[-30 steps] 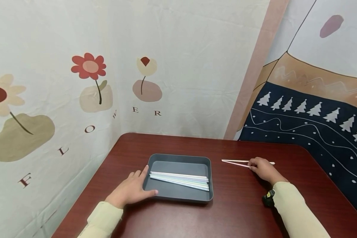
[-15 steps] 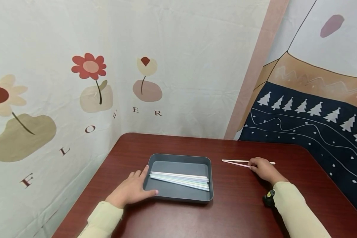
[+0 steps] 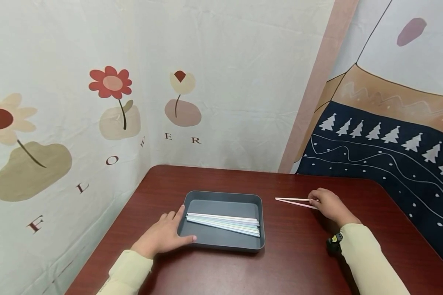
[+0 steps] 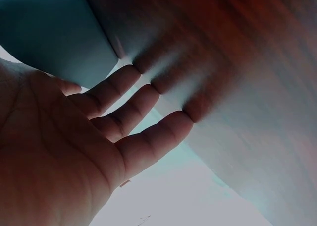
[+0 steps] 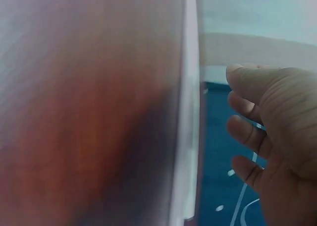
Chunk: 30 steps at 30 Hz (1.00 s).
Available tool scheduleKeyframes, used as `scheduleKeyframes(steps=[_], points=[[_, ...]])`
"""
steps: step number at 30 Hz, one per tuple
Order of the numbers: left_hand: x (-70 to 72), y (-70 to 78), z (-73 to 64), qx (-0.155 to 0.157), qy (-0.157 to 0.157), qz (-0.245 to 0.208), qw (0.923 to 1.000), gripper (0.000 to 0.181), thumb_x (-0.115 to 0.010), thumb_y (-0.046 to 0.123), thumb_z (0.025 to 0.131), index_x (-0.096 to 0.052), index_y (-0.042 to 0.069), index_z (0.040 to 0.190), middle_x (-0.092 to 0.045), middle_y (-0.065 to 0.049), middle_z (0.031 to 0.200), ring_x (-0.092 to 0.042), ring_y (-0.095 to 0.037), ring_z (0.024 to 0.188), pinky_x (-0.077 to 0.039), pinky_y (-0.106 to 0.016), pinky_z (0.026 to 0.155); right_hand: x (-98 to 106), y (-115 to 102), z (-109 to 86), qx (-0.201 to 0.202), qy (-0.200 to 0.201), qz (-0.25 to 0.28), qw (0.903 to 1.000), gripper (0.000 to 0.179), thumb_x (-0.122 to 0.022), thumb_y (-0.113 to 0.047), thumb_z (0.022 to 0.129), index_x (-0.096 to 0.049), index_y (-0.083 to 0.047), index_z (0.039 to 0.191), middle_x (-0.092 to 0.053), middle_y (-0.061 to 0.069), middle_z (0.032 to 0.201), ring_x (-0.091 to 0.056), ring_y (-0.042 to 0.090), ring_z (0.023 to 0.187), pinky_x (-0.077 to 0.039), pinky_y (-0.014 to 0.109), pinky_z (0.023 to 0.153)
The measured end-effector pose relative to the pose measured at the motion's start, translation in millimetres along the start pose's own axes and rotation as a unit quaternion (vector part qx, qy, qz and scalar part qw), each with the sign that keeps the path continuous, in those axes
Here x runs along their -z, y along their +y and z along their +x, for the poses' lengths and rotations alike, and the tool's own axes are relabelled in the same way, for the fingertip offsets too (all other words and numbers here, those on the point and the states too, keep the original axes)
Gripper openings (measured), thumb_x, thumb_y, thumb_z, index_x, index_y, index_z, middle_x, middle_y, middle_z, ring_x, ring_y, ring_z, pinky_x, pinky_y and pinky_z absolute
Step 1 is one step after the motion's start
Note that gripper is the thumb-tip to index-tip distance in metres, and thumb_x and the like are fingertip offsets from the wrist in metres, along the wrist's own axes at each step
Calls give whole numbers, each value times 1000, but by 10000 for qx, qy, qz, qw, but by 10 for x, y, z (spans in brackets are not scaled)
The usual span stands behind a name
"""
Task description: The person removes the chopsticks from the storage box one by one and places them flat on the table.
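Right hand (image 3: 331,206): fingers loosely bent, thumb toward the forefinger, nothing gripped that I can make out; from my station I see it at the right part of two slim sticks, and my right wrist view shows a gap between fingers and sticks.
Cream stick (image 3: 291,199) and pink stick (image 3: 295,203): one pair, on the table right of the tray, left tips meeting, a narrow V.
Left hand (image 3: 164,234): fingers straight, thumb stretched out, touching the tray's left end; on my left wrist view, three fingertips meet the table.
Tray (image 3: 225,205): one, grey, rectangular, low-walled.
Stick bundle (image 3: 225,224): pale, slightly fanned, lying lengthwise inside the tray.
Table (image 3: 280,262): red-brown, glossy.
Wall cloth (image 3: 243,82): whitish, printed with flowers and letters.
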State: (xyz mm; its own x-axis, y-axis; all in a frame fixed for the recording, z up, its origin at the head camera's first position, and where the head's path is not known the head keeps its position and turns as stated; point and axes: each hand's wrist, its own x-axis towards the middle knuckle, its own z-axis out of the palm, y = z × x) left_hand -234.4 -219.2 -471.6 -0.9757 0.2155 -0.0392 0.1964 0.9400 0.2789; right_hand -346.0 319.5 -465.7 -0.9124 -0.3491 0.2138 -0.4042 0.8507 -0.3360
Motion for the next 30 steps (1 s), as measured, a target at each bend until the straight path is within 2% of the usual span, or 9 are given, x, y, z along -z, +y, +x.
scheduleKeyframes(steps=[5,10,16,21,24,30], points=[[1,-1,-3,-27,20,-8,10000,119,-59,82,74,-26,1,156,-47,-24,141,-44,-41,129,-43,-54,98,55,-225,111,244,145,92,9996,9,-68,0,90,-71,-4,98,-64,5,92,-59,26,86,-49,52,83],[-4,2,8,-42,14,2,10000,119,-59,81,75,-26,1,156,-48,-23,140,-45,-41,128,-44,-54,97,15,-535,277,547,206,375,9976,10,-68,-1,90,-71,-5,99,-65,5,95,-60,25,90,-50,50,84],[-2,-5,9,2,6,36,10000,120,-58,82,75,-26,0,156,-47,-25,141,-44,-42,130,-43,-55,98,-97,-1000,476,657,-80,901,9937,12,-69,-5,92,-72,-11,102,-65,2,99,-59,19,89,-52,41,82],[3,-5,9,12,-14,-15,10000,119,-59,81,75,-26,1,156,-47,-24,141,-44,-42,129,-43,-55,97,-231,-1321,585,1030,-261,1163,9875,11,-68,-7,94,-73,-8,104,-64,-2,97,-59,14,86,-52,36,78],[0,-3,16,6,-21,-21,10000,119,-59,82,74,-26,1,156,-47,-24,141,-44,-42,129,-44,-55,97,-312,-1452,636,1236,-301,1206,9845,10,-68,-7,94,-73,-8,103,-64,-3,95,-59,13,85,-51,36,77],[1,-4,13,-36,-7,1,10000,120,-58,82,75,-26,0,156,-47,-26,141,-43,-43,130,-42,-55,99,-445,-1671,711,1364,-443,1248,9818,12,-69,-8,93,-73,-8,104,-64,-5,95,-58,12,84,-51,35,76]])
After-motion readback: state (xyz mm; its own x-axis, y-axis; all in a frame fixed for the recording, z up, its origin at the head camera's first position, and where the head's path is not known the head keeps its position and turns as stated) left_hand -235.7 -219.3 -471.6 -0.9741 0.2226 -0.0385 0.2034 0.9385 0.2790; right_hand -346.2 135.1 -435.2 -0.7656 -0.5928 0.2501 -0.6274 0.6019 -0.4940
